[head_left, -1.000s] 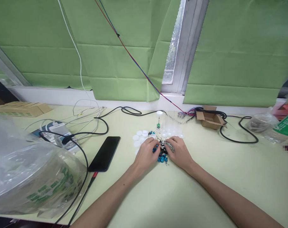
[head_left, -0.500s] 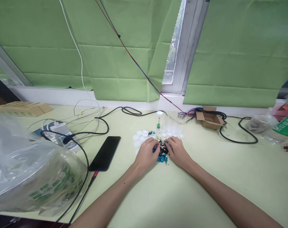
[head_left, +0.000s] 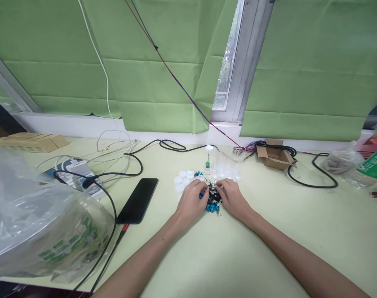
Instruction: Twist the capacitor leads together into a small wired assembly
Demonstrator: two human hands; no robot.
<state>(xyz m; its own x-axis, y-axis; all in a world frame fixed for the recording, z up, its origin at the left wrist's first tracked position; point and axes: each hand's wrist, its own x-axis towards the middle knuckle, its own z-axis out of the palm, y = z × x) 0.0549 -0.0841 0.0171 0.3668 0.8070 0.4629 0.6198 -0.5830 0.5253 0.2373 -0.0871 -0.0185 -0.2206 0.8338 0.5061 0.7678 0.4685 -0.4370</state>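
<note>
A small pile of blue parts point(head_left: 212, 207) and black parts with thin metal legs point(head_left: 214, 196) lies between my two hands. My left hand point(head_left: 193, 197) rests at the pile's left side, fingers curled in with the tips close together over the blue pieces. From the right, my right hand point(head_left: 231, 195) reaches in with bent fingers, thumb and fingertips closed at the black pieces. What either hand pinches is too small to make out. Several white round caps point(head_left: 182, 180) lie behind my left hand. A clear tube with a green part inside point(head_left: 207, 162) stands upright under a white cap.
Several clear tubes point(head_left: 227, 169) stand behind my right hand. A black phone point(head_left: 138, 200) lies to the left, near a large plastic bag point(head_left: 73, 231) and a power strip point(head_left: 82, 176). Toward the wall are an opened cardboard box point(head_left: 275, 157) and black cables point(head_left: 172, 145).
My right hand's fingers have shifted very slightly at the pile. My left hand and the things around are nearly unchanged.
</note>
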